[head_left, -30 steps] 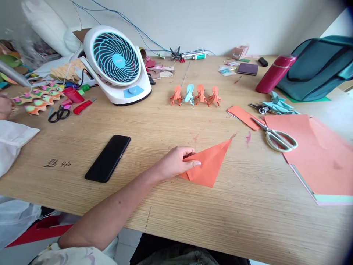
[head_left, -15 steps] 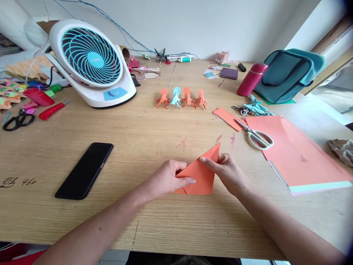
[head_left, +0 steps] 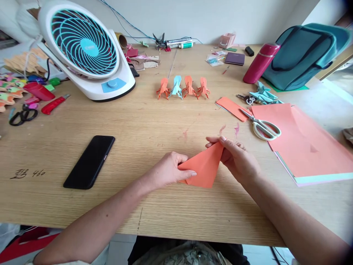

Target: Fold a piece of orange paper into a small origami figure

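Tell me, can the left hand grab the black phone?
Probably yes, if the left hand lets go of the orange paper; only tabletop lies between that hand and the phone.

Folded orange paper (head_left: 202, 168) bars the gap between the left hand (head_left: 169, 169) and right hand (head_left: 241, 160). Behind them, bare counter (head_left: 140, 125) lies open from the phone (head_left: 89, 162) at left to the scissors (head_left: 257, 120) on paper sheets (head_left: 306, 143) at right. Farther back, four paper figures (head_left: 188, 84) stand in a row, with room either side. A fan (head_left: 88, 47) blocks the far left; a flask (head_left: 260, 64) and bag (head_left: 298, 60), the far right.
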A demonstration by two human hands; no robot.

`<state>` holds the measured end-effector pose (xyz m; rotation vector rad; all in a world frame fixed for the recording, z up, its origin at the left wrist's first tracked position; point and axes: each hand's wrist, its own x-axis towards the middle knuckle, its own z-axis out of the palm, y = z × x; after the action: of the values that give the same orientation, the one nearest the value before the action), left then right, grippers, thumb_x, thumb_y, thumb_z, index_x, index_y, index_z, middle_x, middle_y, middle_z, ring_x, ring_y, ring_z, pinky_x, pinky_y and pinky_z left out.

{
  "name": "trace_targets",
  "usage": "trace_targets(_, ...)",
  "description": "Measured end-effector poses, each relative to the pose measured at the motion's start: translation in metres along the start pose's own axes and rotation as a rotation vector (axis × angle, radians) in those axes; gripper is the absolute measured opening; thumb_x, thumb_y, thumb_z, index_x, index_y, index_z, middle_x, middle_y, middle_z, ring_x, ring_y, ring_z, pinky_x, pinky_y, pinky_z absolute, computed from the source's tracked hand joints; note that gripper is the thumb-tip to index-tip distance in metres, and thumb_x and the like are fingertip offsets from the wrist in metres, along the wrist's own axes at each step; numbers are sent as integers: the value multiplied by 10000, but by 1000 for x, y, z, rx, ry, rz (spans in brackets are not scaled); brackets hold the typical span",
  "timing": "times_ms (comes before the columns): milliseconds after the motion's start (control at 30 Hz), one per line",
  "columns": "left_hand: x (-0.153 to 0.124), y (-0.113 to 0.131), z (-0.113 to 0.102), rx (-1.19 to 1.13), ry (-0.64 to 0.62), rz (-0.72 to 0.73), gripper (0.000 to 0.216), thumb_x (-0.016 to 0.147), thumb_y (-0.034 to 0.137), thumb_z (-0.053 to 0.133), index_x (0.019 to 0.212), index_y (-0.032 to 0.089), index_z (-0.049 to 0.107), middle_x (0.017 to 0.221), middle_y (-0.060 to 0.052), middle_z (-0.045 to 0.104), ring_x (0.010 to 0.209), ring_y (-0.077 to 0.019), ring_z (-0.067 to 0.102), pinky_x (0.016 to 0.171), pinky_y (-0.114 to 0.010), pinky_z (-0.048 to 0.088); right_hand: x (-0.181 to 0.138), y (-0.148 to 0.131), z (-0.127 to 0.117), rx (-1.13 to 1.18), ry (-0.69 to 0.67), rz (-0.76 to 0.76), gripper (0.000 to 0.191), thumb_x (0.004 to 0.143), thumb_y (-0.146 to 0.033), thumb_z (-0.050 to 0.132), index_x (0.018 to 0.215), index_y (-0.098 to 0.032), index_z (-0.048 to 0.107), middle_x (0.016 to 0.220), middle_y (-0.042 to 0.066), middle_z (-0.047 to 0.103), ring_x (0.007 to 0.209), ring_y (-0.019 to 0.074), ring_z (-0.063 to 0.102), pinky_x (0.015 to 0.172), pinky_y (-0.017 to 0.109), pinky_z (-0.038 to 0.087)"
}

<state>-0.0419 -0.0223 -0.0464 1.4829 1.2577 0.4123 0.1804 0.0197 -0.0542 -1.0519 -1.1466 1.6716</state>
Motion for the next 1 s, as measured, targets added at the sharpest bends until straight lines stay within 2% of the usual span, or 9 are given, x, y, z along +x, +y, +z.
trace_targets(233,-2,0,-8,-32,59,-16,260,777,407,684,726,151,679,624,38,514,538,-84,394,503,-217,267,5,1,-11,63,85,-89,300,910,-532,616,1033,-309,776,1013,30,740,924,194,652,752,280,520)
trace_targets(333,-3,0,-7,-14,88,-9,239,775,393,687,733,158,695,615,36,536,533,-91,421,507,-220,286,4,2,-9,72,66,-25,284,859,-502,703,1040,-297,781,1022,35,749,917,181,655,771,264,520)
trace_targets(433,-4,0,-6,-18,99,1,225,774,377,694,712,161,681,597,45,520,522,-86,414,499,-218,282,2,4,-5,55,63,66,274,762,-471,811,937,-261,802,879,37,756,820,174,662,713,253,521)
trace_targets(533,-4,1,-10,-54,130,13,240,769,360,708,662,156,641,577,55,493,512,-73,398,485,-206,267,2,6,-4,86,73,86,262,734,-463,836,857,-234,800,799,37,748,756,168,660,666,246,518)
trace_targets(667,0,0,-20,-207,239,62,234,737,360,765,722,152,658,637,41,565,564,-74,467,512,-187,335,4,9,-5,154,101,57,257,758,-456,822,888,-237,790,879,52,766,813,185,674,711,262,536)
trace_targets(767,4,-4,-24,-474,347,100,317,705,411,805,862,171,669,802,-1,658,703,-118,582,559,-193,443,5,11,-2,186,124,33,217,747,-413,837,857,-236,781,906,54,764,853,197,681,766,283,553)
trace_targets(867,7,-6,-19,-700,278,101,497,710,515,794,1063,196,650,1027,-59,695,881,-182,649,630,-254,549,4,14,3,226,195,7,192,723,-382,854,810,-234,769,879,50,756,823,196,678,730,288,559)
trace_targets(933,8,-7,-12,-715,171,67,578,701,533,802,1134,181,651,1096,-96,697,919,-203,663,662,-288,577,3,15,8,253,227,-10,193,705,-375,865,786,-232,764,860,48,748,791,192,667,681,283,550)
trace_targets(1000,9,-8,-5,-668,177,27,563,688,502,824,1103,149,681,1065,-113,712,868,-190,668,619,-258,560,1,15,11,259,214,-1,208,697,-384,869,787,-229,765,851,51,738,774,190,653,656,282,538)
